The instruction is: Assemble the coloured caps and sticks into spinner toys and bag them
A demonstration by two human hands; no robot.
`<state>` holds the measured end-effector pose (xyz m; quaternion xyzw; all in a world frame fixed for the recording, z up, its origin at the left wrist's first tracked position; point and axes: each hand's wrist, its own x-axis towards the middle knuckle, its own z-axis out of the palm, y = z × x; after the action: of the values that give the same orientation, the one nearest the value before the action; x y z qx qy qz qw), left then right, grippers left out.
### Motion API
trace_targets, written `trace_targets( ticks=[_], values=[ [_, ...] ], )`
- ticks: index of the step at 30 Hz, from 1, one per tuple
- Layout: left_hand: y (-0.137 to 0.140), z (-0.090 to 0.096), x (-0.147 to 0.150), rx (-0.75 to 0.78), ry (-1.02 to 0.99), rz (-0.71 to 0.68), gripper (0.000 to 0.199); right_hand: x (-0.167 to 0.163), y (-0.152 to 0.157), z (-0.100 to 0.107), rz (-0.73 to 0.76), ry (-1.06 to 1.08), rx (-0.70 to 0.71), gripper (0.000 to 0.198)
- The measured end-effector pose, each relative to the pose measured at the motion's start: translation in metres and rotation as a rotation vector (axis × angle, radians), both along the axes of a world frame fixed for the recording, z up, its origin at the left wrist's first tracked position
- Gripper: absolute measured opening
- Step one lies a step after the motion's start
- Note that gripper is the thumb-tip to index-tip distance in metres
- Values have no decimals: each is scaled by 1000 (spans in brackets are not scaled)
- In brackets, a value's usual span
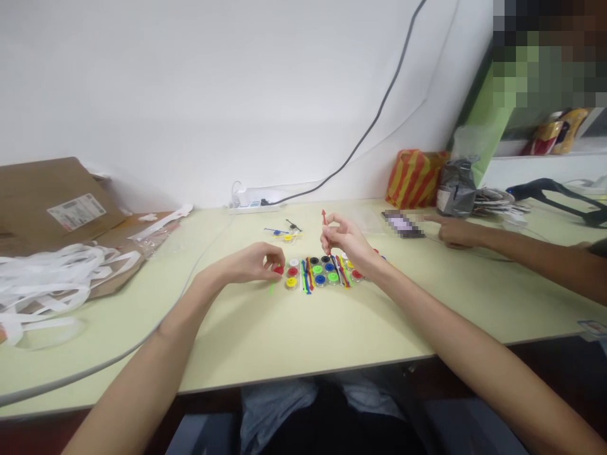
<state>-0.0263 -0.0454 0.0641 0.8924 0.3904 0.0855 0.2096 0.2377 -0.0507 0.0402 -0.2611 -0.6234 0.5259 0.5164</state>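
Observation:
My left hand [253, 262] has its fingertips closed around a red round piece [279, 270] at the left end of a group of coloured pieces. My right hand [351, 243] is raised above that group and pinches a thin red arrow-tipped stick [324, 218], held upright. Below and between the hands lie round pieces in clear cases, among them a yellow disc [291, 282], a blue disc [320, 279] and a green disc [333, 277]. Rows of coloured sticks [307, 275] lie between the discs. A green stick [272, 288] lies under my left fingers.
Farther back sit several discs with sticks across them, including a yellow one [287, 237]. A power strip [253, 203] stands by the wall. Cardboard [47, 202] and white strips [66, 272] are at left. Another person's hand [453, 231] reaches toward a phone [403, 224] at right.

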Motion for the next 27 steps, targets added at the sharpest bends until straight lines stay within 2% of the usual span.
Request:
trace_targets(
  ticks=[12, 27],
  values=[
    [1, -3, 2, 25, 31, 56, 19, 3, 2, 0, -16, -11, 20, 32],
    [4, -6, 0, -3, -45, 59, 27, 1, 1, 0, -56, -8, 29, 30]
  ],
)
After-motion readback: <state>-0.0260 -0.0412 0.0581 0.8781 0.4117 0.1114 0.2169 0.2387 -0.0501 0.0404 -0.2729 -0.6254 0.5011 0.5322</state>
